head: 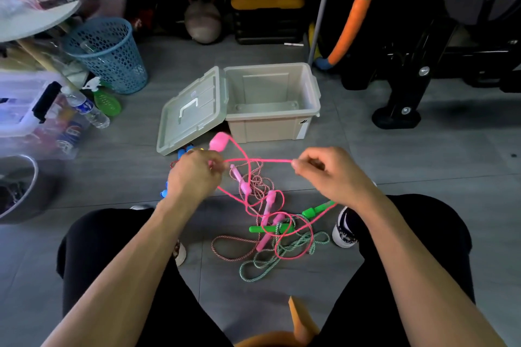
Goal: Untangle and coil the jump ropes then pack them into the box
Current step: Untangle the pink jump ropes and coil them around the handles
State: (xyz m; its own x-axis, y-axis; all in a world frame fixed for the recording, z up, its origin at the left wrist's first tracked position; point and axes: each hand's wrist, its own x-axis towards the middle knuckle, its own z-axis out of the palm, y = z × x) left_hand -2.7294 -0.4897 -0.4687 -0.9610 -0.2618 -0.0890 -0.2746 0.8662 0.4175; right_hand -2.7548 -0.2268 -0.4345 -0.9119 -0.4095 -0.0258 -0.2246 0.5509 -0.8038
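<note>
A thin pink jump rope (259,160) is stretched between my hands above the floor. My left hand (194,175) grips it near its pink handle (220,141), which sticks up beside my fingers. My right hand (327,172) pinches the same cord at its fingertips. Below them lies a tangle: a pink-and-white twisted rope (253,180) with pink handles (269,200), a green twisted rope (284,253) with green handles (269,229), and more loops of the pink cord. The beige box (270,127) stands open behind, its lid (191,113) leaning at its left.
Blue handles (183,152) peek out by the lid. A blue mesh basket (110,56), a water bottle (84,107) and a clear bin (33,110) stand at the left. Black gym equipment (408,87) fills the right. My knees flank the tangle.
</note>
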